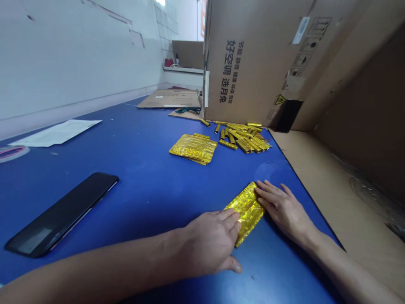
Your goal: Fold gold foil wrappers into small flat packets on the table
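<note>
Your left hand and right hand lie open and flat, pressing the gold foil sheet onto the blue table before you. Smoothing step, apparently; lifting it next would need an edge pinched

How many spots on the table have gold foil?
3: one sheet under the left hand and right hand; a flat stack further back; a pile of rolls by the box. More may be hidden under the pile.
</note>
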`<action>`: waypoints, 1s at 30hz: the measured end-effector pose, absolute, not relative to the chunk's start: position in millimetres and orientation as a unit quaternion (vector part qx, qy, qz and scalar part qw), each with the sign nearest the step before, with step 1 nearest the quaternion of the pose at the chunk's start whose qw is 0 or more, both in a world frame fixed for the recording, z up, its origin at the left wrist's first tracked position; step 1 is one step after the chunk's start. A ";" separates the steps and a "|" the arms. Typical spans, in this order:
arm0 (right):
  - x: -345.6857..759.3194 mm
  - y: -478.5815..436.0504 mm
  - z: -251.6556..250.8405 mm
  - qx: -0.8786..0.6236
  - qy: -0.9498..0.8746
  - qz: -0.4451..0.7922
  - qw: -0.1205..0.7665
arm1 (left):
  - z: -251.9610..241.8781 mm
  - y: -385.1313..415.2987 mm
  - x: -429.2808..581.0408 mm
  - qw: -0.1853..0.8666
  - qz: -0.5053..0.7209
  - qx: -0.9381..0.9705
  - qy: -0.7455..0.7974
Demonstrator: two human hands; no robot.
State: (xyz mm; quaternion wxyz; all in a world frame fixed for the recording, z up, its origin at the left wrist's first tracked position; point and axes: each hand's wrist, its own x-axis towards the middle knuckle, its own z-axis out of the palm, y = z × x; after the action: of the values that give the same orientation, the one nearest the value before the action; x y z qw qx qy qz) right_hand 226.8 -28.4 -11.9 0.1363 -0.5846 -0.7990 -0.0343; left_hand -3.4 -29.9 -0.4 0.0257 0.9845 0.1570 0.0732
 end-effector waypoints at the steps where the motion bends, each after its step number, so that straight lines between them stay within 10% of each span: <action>1: 220.2 -34.1 -8.5 -0.576 -0.802 -0.042 0.151 | -0.3 -30.0 -3.3 0.028 0.075 0.984 0.156; 9: 183.6 -66.3 2.9 -0.458 -0.871 0.170 0.048 | 0.3 -29.4 -2.0 0.056 0.068 0.983 0.159; 30: 221.5 -31.7 -4.3 -0.428 -0.900 0.075 -0.002 | 10.8 -55.9 -0.2 0.069 0.074 0.986 0.129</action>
State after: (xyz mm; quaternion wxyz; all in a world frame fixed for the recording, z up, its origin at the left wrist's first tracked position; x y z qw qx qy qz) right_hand 221.5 -31.7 -4.3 -0.0023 -0.4284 -0.9005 0.0749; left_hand -0.2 -55.9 10.8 0.0691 0.9864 0.1293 0.0738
